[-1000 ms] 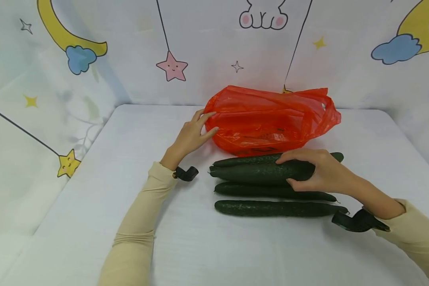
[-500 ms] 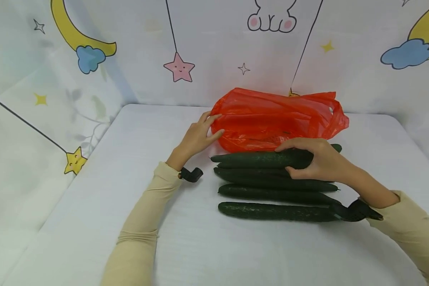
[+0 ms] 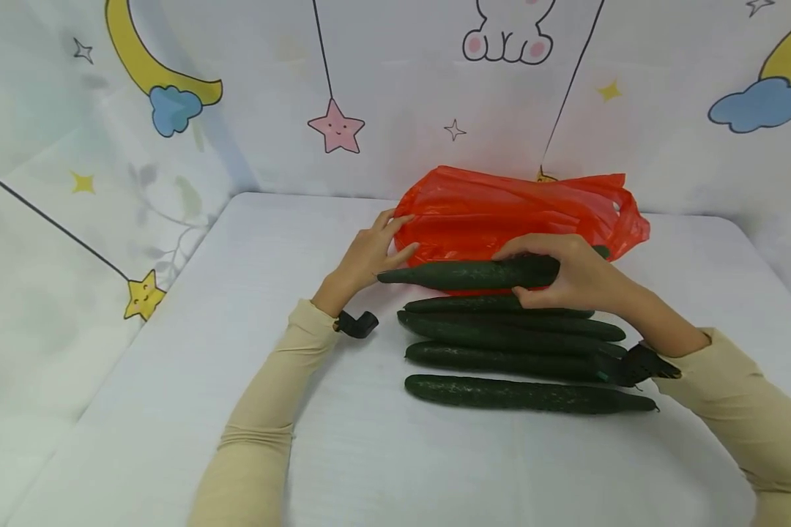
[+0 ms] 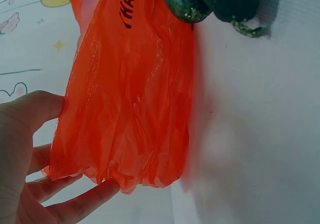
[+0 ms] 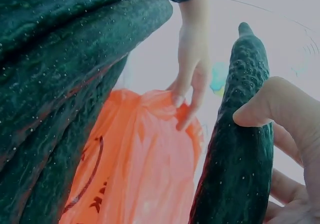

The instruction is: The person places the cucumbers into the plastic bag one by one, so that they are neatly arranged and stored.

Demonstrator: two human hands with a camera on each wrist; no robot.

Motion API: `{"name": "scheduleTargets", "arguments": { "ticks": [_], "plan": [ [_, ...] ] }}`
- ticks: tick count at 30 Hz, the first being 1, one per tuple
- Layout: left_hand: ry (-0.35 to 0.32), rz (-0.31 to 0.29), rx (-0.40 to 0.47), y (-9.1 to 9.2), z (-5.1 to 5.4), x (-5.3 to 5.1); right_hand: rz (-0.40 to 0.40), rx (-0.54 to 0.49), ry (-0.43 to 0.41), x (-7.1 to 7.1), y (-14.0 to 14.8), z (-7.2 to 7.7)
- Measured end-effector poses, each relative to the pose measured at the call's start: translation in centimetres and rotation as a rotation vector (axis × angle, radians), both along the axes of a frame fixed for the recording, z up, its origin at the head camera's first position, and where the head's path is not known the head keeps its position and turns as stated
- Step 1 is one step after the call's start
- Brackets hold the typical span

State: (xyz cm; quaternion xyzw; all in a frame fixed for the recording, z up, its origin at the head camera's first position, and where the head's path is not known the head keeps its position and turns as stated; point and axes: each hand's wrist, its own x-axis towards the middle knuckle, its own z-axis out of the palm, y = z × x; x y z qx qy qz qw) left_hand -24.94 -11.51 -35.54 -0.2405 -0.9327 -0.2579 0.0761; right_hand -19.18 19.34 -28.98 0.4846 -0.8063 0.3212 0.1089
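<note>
My right hand [image 3: 576,274] grips a dark green cucumber [image 3: 474,274] across its middle, thumb on the near side. The cucumber lies level in front of the red plastic bag [image 3: 474,212] and covers part of its lower edge. In the right wrist view, the held cucumber [image 5: 237,154] slants beside the bag [image 5: 135,149]. My left hand [image 3: 368,252] is at the bag's left end with spread fingers touching it. Close up in the left wrist view, the thumb and fingers [image 4: 82,204] meet the bag's edge. Nothing is visibly pinched. The bag's inside is mostly hidden.
Several more cucumbers [image 3: 527,395] lie roughly parallel on the white table [image 3: 343,454], nearer the person than the bag. A printed cloth backdrop [image 3: 395,95] rises behind the table's far edge. A dark wrist camera [image 3: 633,366] overhangs the cucumbers' right ends.
The right hand has lifted its cucumber away from the others and carried it forward to the bag's front. The left hand keeps its place at the bag. The view has shifted slightly.
</note>
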Motion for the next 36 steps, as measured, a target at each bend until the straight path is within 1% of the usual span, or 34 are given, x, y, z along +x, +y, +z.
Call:
{"name": "scheduleTargets", "arguments": {
  "ticks": [4, 10, 13, 17, 21, 25, 30, 36],
  "plan": [
    [0.005, -0.004, 0.004, 0.1, -0.2, 0.0, -0.006, -0.007, -0.005, -0.5, -0.1, -0.1],
    [0.003, -0.006, -0.004, 0.2, -0.4, -0.1, -0.017, -0.02, -0.035, -1.5, -0.1, -0.5],
    [-0.025, 0.001, -0.005, 0.2, -0.3, 0.0, -0.039, -0.012, -0.041, -2.0, -0.1, -0.6],
    [-0.059, 0.015, 0.003, 0.2, -0.2, 0.2, -0.05, -0.008, -0.054, -2.8, -0.2, -0.9],
    [-0.031, 0.008, -0.005, 0.3, -0.2, 0.2, -0.052, -0.013, -0.076, -3.7, -0.2, -1.3],
    [0.006, 0.004, -0.019, 0.4, -0.4, 0.1, -0.09, 0.006, -0.127, -4.4, 0.0, -1.8],
    [0.015, 0.014, -0.028, 0.6, -0.3, 0.1, -0.139, 0.034, -0.171, -5.3, 0.3, -2.5],
    [0.02, 0.021, -0.034, 0.5, -0.2, 0.2, -0.173, 0.059, -0.177, -6.2, 0.6, -3.2]
  ]
}}
